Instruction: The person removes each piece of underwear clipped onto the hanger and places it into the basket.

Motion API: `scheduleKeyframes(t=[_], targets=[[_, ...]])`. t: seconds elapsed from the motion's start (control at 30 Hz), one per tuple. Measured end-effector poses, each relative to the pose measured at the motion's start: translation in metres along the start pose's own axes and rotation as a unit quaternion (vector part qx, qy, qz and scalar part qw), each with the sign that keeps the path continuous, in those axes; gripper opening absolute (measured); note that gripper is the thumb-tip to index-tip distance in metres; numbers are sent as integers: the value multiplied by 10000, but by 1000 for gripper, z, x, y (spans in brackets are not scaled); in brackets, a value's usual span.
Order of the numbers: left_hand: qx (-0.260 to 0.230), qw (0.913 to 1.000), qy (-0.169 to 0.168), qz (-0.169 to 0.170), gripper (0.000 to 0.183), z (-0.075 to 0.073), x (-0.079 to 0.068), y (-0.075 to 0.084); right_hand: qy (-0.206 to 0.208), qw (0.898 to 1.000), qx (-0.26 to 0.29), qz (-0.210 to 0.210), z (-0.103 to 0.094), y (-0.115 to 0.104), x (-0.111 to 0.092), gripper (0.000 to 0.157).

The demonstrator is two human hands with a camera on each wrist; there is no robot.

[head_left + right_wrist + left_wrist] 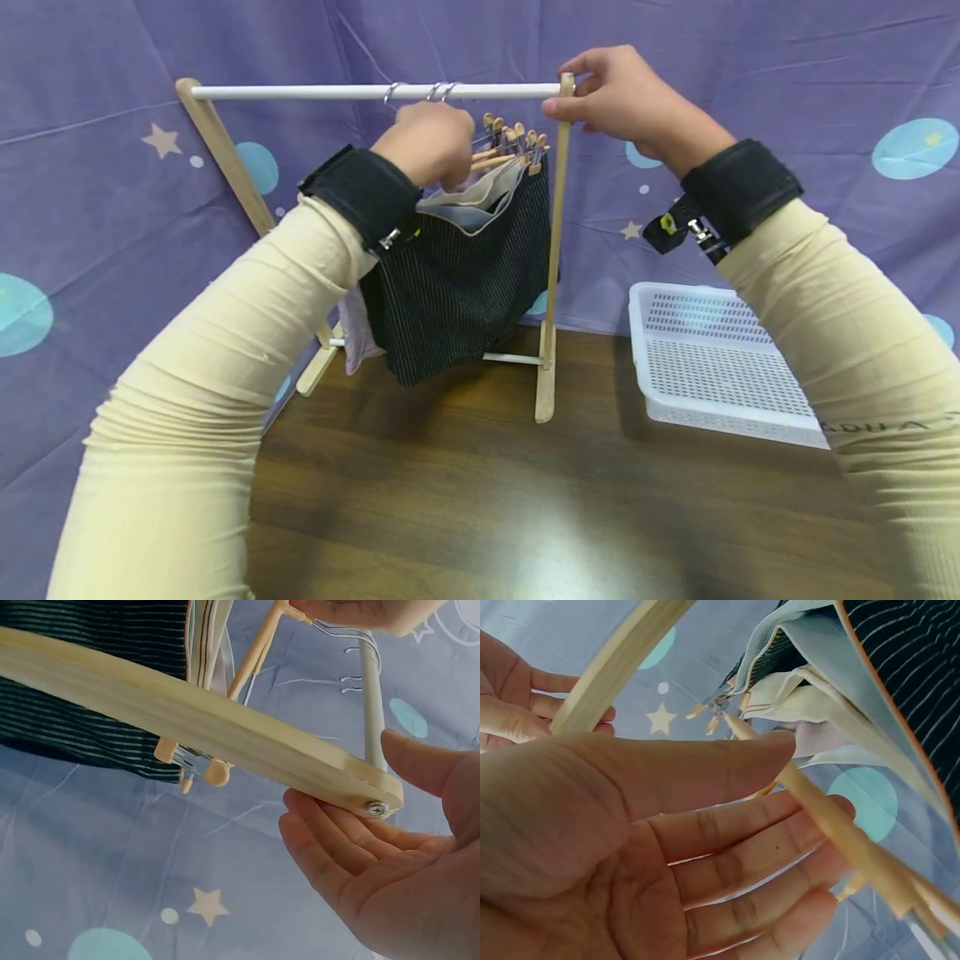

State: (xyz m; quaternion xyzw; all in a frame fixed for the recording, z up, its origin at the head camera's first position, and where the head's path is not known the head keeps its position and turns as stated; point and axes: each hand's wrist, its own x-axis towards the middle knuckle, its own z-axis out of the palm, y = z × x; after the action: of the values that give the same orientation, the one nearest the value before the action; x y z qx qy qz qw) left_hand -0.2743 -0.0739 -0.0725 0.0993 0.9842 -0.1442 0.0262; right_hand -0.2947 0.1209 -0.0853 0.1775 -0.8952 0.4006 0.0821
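My left hand [431, 142] is at the hooks below the white rod [300, 92]. Its thumb and fingertips pinch a wooden hanger [832, 817], as the left wrist view shows. Clips [536, 154] on the hangers hold dark pinstriped shorts [465, 292] by their pale-lined waistband; more garments hang behind, partly hidden. Several metal hooks [442, 92] sit on the rod. At the rack's right end, my right hand [618, 96] grips the top of the wooden post [558, 208], thumb on one side and fingers on the other, beside a screw [376, 808].
A white perforated plastic basket [720, 367] stands on the brown wooden table [450, 483] to the right. The rack's other slanted leg [225, 154] is at the left. Behind everything hangs a purple cloth [810, 67] with stars and dots.
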Motion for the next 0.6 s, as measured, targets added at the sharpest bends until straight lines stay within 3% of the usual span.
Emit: scheduleKeyframes(t=[0.3,0.6], targets=[[-282,9984,18,-485,49,1,8,-1,40,9953,925,269,4,4,6,57],[-803,9919,190,-961,58,3,16,-5,55,9939,1075,238,8,5,7,53]])
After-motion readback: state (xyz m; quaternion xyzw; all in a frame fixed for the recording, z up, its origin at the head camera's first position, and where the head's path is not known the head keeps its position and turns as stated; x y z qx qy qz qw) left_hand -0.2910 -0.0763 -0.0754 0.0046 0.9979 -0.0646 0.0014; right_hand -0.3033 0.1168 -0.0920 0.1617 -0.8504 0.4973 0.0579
